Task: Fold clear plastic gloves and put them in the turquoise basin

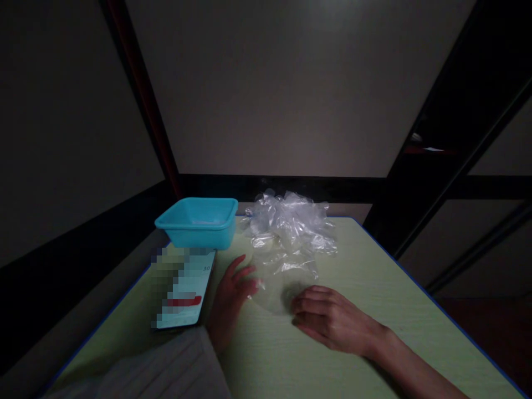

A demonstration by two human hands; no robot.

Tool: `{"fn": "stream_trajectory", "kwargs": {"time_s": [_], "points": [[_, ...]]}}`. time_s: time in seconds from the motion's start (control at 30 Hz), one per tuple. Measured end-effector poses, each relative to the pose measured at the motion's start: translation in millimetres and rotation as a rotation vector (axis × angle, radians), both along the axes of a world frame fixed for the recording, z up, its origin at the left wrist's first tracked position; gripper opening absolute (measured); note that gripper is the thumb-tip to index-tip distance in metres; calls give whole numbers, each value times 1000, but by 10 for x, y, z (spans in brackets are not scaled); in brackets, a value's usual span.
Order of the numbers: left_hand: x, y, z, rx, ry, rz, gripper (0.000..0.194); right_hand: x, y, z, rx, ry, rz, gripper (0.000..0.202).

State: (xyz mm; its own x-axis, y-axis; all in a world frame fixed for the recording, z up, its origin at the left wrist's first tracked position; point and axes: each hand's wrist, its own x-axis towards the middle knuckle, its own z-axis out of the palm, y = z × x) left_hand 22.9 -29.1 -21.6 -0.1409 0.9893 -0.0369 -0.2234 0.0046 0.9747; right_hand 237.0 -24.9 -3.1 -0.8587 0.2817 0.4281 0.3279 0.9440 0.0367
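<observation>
A thin clear plastic piece (pixel 282 280) lies on the table in front of me; whether it is a bag or a glove I cannot tell. My left hand (pixel 235 291) is at its left edge, fingers apart, with the fingertips by the plastic. On the near right side, my right hand (pixel 328 316) rests with its fingers bent and pressed together at the plastic's edge. Its fingertips are partly hidden. Just beyond, a crumpled heap of similar clear plastic (pixel 291 219) adjoins the piece, some of its ends rounded.
A turquoise plastic basin (pixel 203 235) stands at the table's back left. Nearer, a phone with a lit screen (pixel 191 291), partly pixelated, lies beside my left hand. The pale green table (pixel 366 277) has a blue edge, and a wall (pixel 282 100) rises behind it.
</observation>
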Motion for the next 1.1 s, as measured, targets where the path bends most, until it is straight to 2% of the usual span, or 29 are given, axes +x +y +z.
{"fn": "stream_trajectory", "kwargs": {"time_s": [0.13, 0.23, 0.33, 0.43, 0.5, 0.53, 0.57, 0.63, 0.7, 0.77, 0.8, 0.93, 1.1], "points": [[5, -48, 75, -4, 232, -71, 24, -2, 25, -11, 117, 67, -46, 36], [23, -55, 98, -9, 293, -82, 18, -5, 59, -21, 175, 82, -117, 38], [18, -42, 86, 54, 451, -89, 12, 27, 94, -33, 158, 92, -157, 35], [-20, -66, 60, 299, 652, 43, 9, 74, 117, -25, 80, 174, -177, 27], [-47, -115, 40, 538, 782, 160, 20, 87, 115, -7, 32, 241, -172, 22], [-55, -144, 30, 657, 849, 176, 29, 83, 107, 2, 19, 265, -160, 21], [-57, -173, 20, 761, 915, 151, 39, 72, 94, 10, 15, 283, -146, 20], [-42, -220, 3, 906, 1027, 20, 51, 34, 60, 18, 34, 299, -112, 20], [-10, -243, -6, 960, 1080, -83, 37, -14, 26, 8, 69, 291, -78, 19], [19, -246, -7, 973, 1093, -108, 13, -53, 10, -14, 100, 284, -68, 18], [30, -245, -4, 979, 1091, -104, 13, -62, 14, -26, 111, 278, -77, 18], [41, -262, 10, 977, 1108, -119, 20, -16, 105, -57, 138, 238, -192, 23], [48, -341, 22, 993, 1134, -215, 21, 149, 273, -61, 139, 198, -390, 22]]}}
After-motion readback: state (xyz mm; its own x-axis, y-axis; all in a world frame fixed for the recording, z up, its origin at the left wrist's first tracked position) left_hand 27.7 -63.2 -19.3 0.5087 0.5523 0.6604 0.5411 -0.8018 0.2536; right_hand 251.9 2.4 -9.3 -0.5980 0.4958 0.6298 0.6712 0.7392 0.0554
